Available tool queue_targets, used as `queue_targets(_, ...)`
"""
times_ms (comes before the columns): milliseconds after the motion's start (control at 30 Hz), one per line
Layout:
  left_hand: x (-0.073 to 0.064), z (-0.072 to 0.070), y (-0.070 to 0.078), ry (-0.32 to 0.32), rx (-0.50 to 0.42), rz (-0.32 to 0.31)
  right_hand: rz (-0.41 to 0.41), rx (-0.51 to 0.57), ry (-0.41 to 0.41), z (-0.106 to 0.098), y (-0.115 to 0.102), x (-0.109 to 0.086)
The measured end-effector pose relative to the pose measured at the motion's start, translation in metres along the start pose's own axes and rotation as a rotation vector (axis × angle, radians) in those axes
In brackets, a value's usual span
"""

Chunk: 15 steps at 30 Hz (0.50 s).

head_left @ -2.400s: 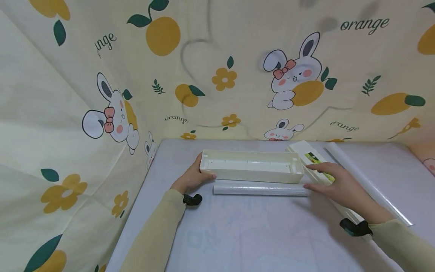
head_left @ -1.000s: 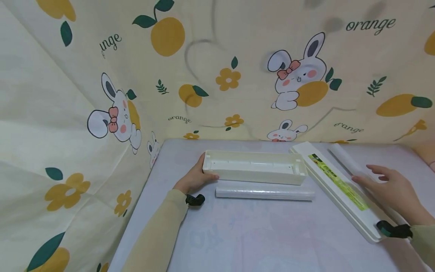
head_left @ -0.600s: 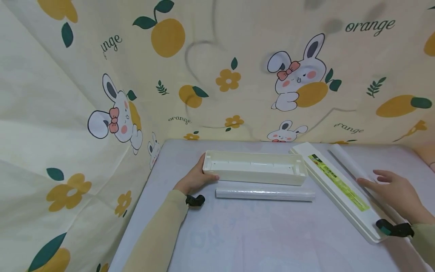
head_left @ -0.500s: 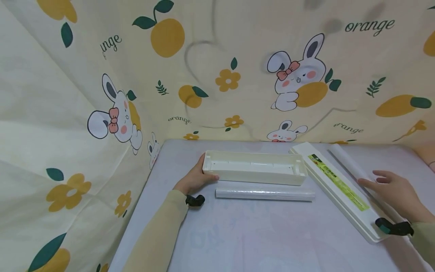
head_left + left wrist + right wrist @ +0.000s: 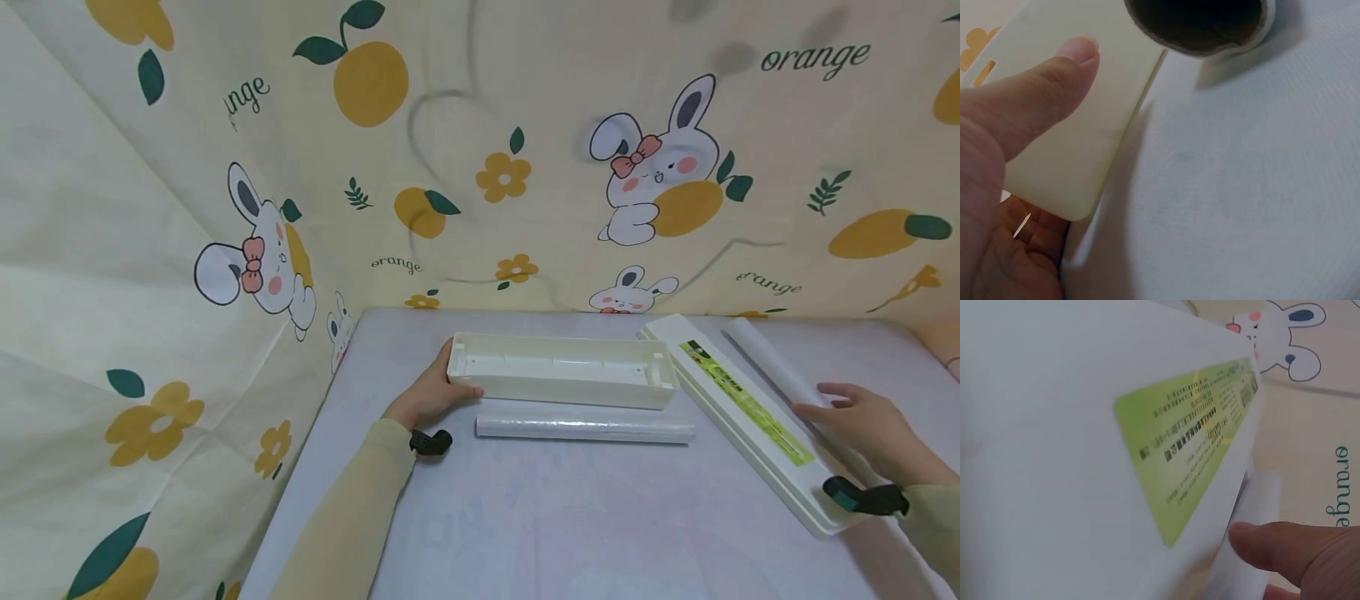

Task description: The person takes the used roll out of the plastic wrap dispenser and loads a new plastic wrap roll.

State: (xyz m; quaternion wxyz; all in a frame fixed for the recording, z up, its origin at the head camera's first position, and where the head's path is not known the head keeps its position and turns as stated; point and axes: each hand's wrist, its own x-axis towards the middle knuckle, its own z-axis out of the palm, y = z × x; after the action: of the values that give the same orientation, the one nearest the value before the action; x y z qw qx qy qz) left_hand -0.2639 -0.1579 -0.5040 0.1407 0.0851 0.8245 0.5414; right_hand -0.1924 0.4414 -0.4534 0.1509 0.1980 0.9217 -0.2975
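Observation:
My left hand grips the left end of a long, open cream plastic box. In the left wrist view, the thumb presses the box's end panel and the fingers curl behind its edge. Just in front of the box lies a roll of plastic wrap, its hollow core facing the left wrist camera. At the right, my right hand pinches a second, longer plastic wrap roll, thumb on its near side in the right wrist view. Beside that roll lies a long white lid with a green label.
A pale cloth covers the table. Behind and to the left hangs a cream curtain printed with rabbits and oranges. The lid's far end sits close to the box's right end.
My right hand has left the box's right end, set the lid down flat and moved right to the longer roll, where thumb and fingers have closed in. The left hand keeps its hold.

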Motion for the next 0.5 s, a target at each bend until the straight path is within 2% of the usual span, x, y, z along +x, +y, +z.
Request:
queue_targets(333,-0.0001,-0.0016,-0.0006,0.009,0.007,-0.015,-0.053,-0.020,-0.005,-0.0018,0.0102,0.0095)
queue_targets(500,0.0007,-0.0013,-0.0009,-0.001,-0.004,-0.007,-0.032,-0.022,0.001,-0.0008,0.0042,0.0055)
